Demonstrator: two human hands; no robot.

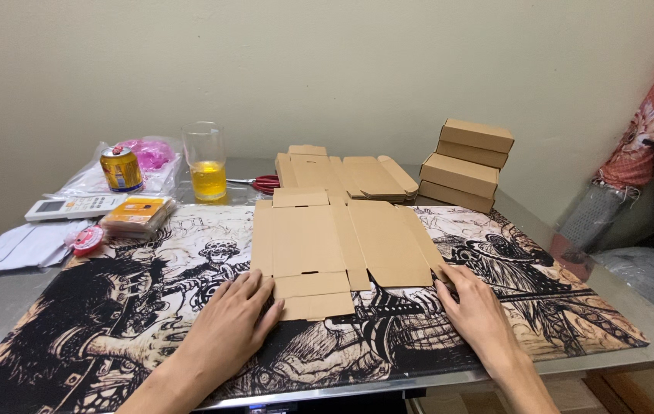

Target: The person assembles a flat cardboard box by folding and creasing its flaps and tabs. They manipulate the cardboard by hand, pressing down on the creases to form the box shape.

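Head view, looking down over a table. A flat, unfolded brown cardboard box blank (338,245) lies on a black-and-tan illustrated desk mat (112,322), roughly at the middle of the mat and squarely before the person. The left hand (236,314) rests palm down, fingers spread and extended, at the lower left corner of the blank; its fingertips touch the near flap. The right hand (474,307) also lies flat and open, its fingertips at the lower right edge of the blank. Neither hand grips anything; the two are well apart, one on each side of the blank.

Behind the blank, a low pile of further flat brown cardboard blanks (346,175) sits at the far edge of the mat, with red-handled scissors (264,183) just beside it on the left. To the right of the pile stands a stack of four folded brown cardboard boxes (466,165).

At far left: a clear drinking glass part-filled with yellow liquid (206,162), a gold drink can (121,169), a white remote control (74,207), an orange packet in clear wrap (138,215), and a small pink reel of tape (87,239). The mat lies on a grey metal table (5,291).
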